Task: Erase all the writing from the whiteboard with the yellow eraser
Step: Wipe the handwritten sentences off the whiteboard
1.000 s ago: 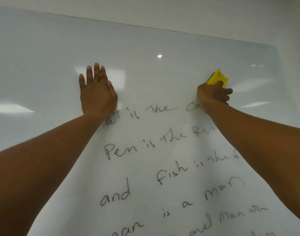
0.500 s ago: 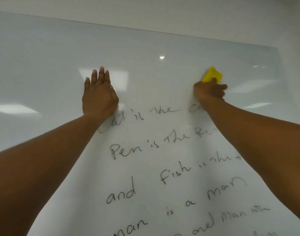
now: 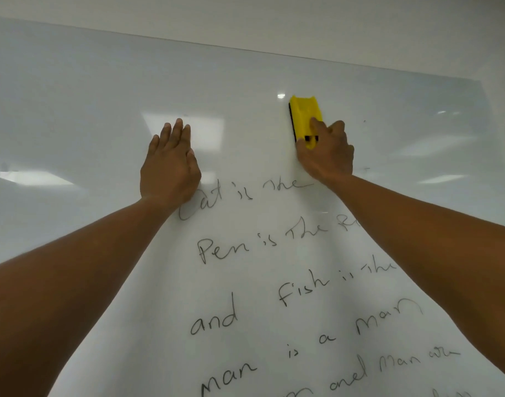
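Left hand flat on the whiteboard, fingers straight, just left of the top written line; keep it bracing. Right hand, its grip closed round the yellow eraser, sits above that line's right end. Judgement: press the felt flat, sweep overlapping strokes downward; nearly all the writing remains.

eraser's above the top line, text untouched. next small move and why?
Probably draw the right hand and the yellow eraser down onto the top line of writing. The eraser sits on blank whiteboard just above those words, and every visible line is intact. The left hand lies flat, bracing.
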Available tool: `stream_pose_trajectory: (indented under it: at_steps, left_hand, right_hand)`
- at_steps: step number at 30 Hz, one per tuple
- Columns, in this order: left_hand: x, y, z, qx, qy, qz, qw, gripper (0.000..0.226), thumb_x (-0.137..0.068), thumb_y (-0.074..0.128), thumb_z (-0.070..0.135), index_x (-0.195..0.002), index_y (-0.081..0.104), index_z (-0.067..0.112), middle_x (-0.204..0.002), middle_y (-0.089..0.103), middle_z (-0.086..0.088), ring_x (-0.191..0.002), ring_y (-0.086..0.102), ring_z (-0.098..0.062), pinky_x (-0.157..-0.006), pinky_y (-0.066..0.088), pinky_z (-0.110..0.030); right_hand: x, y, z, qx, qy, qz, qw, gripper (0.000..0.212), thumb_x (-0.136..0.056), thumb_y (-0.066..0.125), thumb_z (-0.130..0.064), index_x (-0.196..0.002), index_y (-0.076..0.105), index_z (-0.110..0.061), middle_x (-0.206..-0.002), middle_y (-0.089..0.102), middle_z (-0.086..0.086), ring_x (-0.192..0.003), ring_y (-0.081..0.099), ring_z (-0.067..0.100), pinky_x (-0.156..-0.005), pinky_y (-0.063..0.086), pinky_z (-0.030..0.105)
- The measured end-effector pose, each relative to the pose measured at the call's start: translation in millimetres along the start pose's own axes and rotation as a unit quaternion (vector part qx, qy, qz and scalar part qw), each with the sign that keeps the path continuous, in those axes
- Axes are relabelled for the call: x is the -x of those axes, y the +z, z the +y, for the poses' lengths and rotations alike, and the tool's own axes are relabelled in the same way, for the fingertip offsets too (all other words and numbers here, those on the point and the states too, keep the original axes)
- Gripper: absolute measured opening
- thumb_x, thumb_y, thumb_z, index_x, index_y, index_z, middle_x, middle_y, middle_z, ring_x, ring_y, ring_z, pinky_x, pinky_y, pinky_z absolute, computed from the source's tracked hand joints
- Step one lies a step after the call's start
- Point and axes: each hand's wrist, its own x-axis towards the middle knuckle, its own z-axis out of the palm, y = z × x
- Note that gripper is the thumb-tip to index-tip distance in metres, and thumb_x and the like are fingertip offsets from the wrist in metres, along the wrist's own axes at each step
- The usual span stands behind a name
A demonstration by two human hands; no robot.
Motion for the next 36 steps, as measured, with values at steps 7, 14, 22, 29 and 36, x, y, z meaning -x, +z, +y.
stream_pose_trajectory:
  at_steps: [7,14,22,29,36]
  left_hand:
    - [15.6,-4.6,-16.1,-0.003,0.006,0.009,1.0,0.055,-0.106,0.028,0.019,-0.16,0.021,0.012,-0.168,0.014,-0.002,-0.156,0.007,-0.016,-0.126,0.003,-0.031]
    - [30.6,-8.4,-35.5,-0.009,0.011,0.018,1.0,0.054,-0.106,0.03,0.018,-0.159,0.024,0.012,-0.167,0.018,-0.002,-0.155,0.01,-0.017,-0.126,0.005,-0.031]
    - [34.9,-3.0,-39.7,0.005,0.009,0.035,0.999,0.054,-0.107,0.032,0.016,-0.16,0.022,0.011,-0.167,0.017,-0.002,-0.156,0.009,-0.016,-0.127,0.003,-0.034]
    - [37.4,-2.3,-38.0,0.006,0.018,0.029,0.999,0.054,-0.107,0.032,0.016,-0.159,0.023,0.01,-0.167,0.018,-0.003,-0.155,0.01,-0.017,-0.127,0.004,-0.034]
    - [42.4,-2.9,-39.0,0.007,0.007,0.033,0.999,0.053,-0.107,0.033,0.015,-0.159,0.024,0.011,-0.167,0.019,-0.001,-0.155,0.01,-0.016,-0.127,0.004,-0.035]
  right_hand:
    - [-9.6,2.5,-16.2,-0.067,0.297,0.033,0.952,0.051,-0.091,0.042,-0.037,-0.14,0.037,-0.024,-0.139,0.03,0.014,-0.121,0.039,0.032,-0.1,0.03,0.047]
    - [-30.6,-10.3,15.8,-0.073,0.401,0.055,0.911,0.051,-0.092,0.043,-0.035,-0.141,0.038,-0.021,-0.138,0.03,0.015,-0.12,0.04,0.029,-0.101,0.037,0.043]
    - [-22.5,0.1,6.8,-0.043,0.158,0.024,0.986,0.057,-0.096,0.041,-0.042,-0.149,0.03,-0.023,-0.141,0.029,0.018,-0.124,0.039,0.036,-0.102,0.037,0.046]
    - [-25.3,-3.9,0.8,-0.017,0.247,0.031,0.968,0.056,-0.092,0.041,-0.041,-0.145,0.034,-0.025,-0.142,0.03,0.016,-0.125,0.038,0.034,-0.102,0.03,0.047]
    - [-3.9,14.5,-39.8,-0.004,0.017,0.009,1.0,0.055,-0.092,0.046,-0.041,-0.143,0.037,-0.023,-0.132,0.037,0.016,-0.117,0.043,0.034,-0.096,0.036,0.045]
